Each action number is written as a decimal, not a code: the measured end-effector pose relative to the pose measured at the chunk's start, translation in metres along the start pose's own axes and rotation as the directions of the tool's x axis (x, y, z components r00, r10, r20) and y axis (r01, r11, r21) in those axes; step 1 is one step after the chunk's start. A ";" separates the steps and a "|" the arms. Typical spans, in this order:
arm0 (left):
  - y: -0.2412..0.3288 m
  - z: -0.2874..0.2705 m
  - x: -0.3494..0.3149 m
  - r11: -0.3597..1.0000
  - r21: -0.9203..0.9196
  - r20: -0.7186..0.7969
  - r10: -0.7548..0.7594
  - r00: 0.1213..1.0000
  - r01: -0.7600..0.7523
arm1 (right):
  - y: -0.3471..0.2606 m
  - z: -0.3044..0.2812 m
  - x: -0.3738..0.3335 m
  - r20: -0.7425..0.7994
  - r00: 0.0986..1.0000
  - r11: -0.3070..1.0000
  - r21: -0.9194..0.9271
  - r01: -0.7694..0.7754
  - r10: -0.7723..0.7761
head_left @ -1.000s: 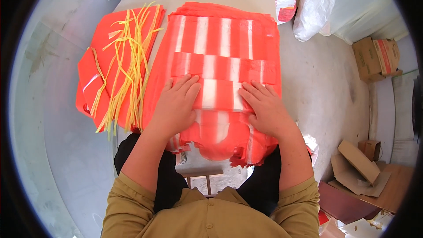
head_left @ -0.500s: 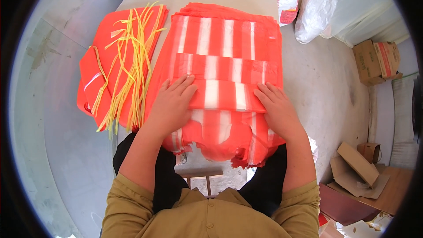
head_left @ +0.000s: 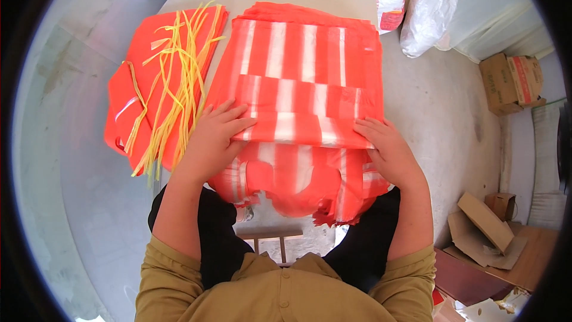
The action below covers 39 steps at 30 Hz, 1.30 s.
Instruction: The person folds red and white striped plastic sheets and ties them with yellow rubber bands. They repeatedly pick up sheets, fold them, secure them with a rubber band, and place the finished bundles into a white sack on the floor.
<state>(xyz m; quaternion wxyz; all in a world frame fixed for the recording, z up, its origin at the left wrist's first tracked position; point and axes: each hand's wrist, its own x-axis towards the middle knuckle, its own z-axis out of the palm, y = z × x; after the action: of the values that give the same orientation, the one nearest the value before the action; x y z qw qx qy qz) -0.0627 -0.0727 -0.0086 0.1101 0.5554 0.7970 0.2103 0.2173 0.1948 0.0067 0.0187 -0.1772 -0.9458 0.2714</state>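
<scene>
A thick stack of thin red-and-white striped plastic bags [head_left: 292,53] lies in front of me, its ragged handle ends hanging over the near edge above my lap. The top layer is folded over in a flat band [head_left: 280,125] across the middle of the stack. My left hand [head_left: 217,137] rests on the band's left end, fingers stretched out and slightly apart. At the right end, my right hand [head_left: 387,146] lies with its fingers extended over the band's edge. Neither hand is closed round the plastic.
Left of the stack lie folded red bags [head_left: 140,42] with loose yellow strips [head_left: 179,89] across them. White sacks [head_left: 432,9] stand beyond the table at the far right. Cardboard boxes [head_left: 509,83] sit to the right, with an opened carton [head_left: 482,232] nearer me.
Both hands have slid outward, the left one to the left and the right one to the right, along the folded band. The band's near edge lies slightly farther from me.
</scene>
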 end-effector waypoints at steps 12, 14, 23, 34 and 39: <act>-0.001 -0.007 -0.004 0.800 -0.467 0.042 -0.407 0.912 0.378 | 0.005 -0.008 -0.002 0.097 0.926 0.772 0.525 -0.359 0.364; 0.002 -0.004 0.001 0.818 -0.439 -0.011 -0.419 0.908 0.372 | 0.013 0.001 0.004 0.040 0.924 0.804 0.480 -0.351 0.380; 0.004 0.017 0.016 0.866 -0.303 -0.183 -0.464 0.867 0.399 | 0.026 0.029 0.021 -0.077 0.874 0.760 0.535 -0.369 0.479; 0.021 0.025 0.013 0.981 -0.050 -0.197 0.172 0.965 -0.185 | -0.019 0.028 0.019 -0.249 0.968 0.985 -0.170 0.002 -0.045; 0.049 0.053 0.015 0.948 0.107 -0.025 0.305 0.952 -0.300 | -0.039 0.055 0.033 -0.077 0.936 0.926 -0.192 0.325 -0.345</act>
<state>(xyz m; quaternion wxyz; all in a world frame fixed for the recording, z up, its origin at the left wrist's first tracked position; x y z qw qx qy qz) -0.0053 -0.0331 -0.0328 0.0317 0.6715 0.7141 0.1953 0.1668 0.1473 -0.0220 0.1006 -0.0283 -0.9800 0.1694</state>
